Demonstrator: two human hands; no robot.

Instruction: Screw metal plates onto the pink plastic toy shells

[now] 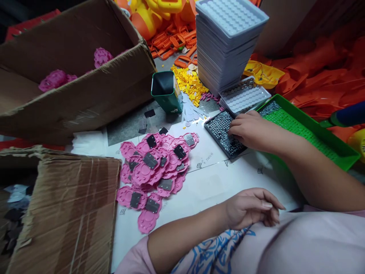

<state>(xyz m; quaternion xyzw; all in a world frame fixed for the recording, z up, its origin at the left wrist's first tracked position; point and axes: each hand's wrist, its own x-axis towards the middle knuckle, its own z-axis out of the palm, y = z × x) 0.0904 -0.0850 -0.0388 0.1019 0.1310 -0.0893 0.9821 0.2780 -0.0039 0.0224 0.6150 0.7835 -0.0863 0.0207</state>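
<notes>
My right hand (248,129) reaches over a black tray (242,153) of small metal screws (221,123). Its fingers are bent together and dip among the screws; whatever sits between the fingertips is hidden. Close to my body, my left hand (251,208) hangs loosely curled above my shirt, thumb and fingers apart, with nothing visible in it. Left of both hands lies a heap of pink plastic pieces (142,173), several with dark rectangular plates (152,205) on them. They rest on a white printed sheet (205,194).
Cardboard boxes (125,76) (74,213) stand at left, one holding pink pieces. Behind are a green bin (164,91), yellow parts (189,83), stacked white trays (225,49) and orange parts (168,42). A green tray (308,133) and blue-black handle (349,114) are at right.
</notes>
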